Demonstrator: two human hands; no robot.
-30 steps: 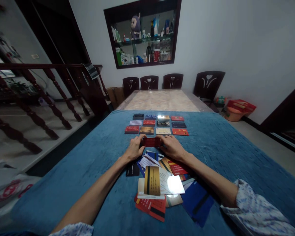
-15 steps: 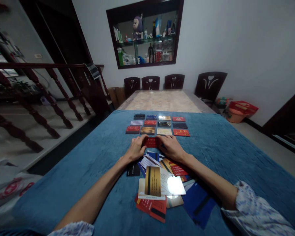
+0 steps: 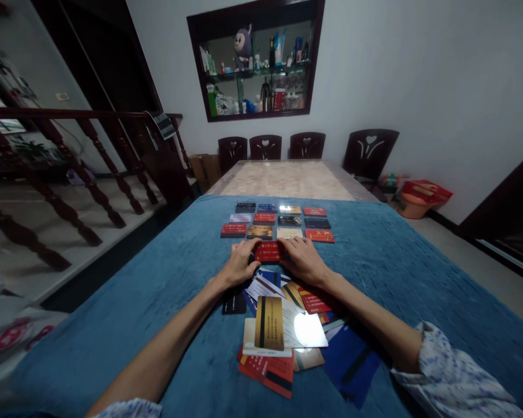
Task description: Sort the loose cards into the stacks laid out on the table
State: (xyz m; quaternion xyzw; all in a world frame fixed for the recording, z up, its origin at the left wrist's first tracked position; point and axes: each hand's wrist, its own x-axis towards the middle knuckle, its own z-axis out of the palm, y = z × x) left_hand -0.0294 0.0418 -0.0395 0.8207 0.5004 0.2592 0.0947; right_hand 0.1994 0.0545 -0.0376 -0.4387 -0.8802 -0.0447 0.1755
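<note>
Both my hands hold one red card (image 3: 268, 251) by its short ends, just above the blue cloth (image 3: 157, 278). My left hand (image 3: 239, 264) pinches its left end, my right hand (image 3: 303, 260) its right end. Beyond the card lie three neat rows of cards (image 3: 277, 222) on the cloth, the nearest row a short way from my fingertips. Under and behind my wrists spreads a loose pile of cards (image 3: 283, 325), topped by a gold card with a black stripe (image 3: 269, 323).
The blue cloth covers the near half of a long marble-topped table (image 3: 287, 177). Dark chairs (image 3: 307, 144) stand at the far end and right side. A wooden stair railing (image 3: 70, 168) runs along the left. A red basin (image 3: 422, 196) sits on the floor at right.
The red card has tipped so its printed face shows more. Both hands keep their hold and have barely shifted.
</note>
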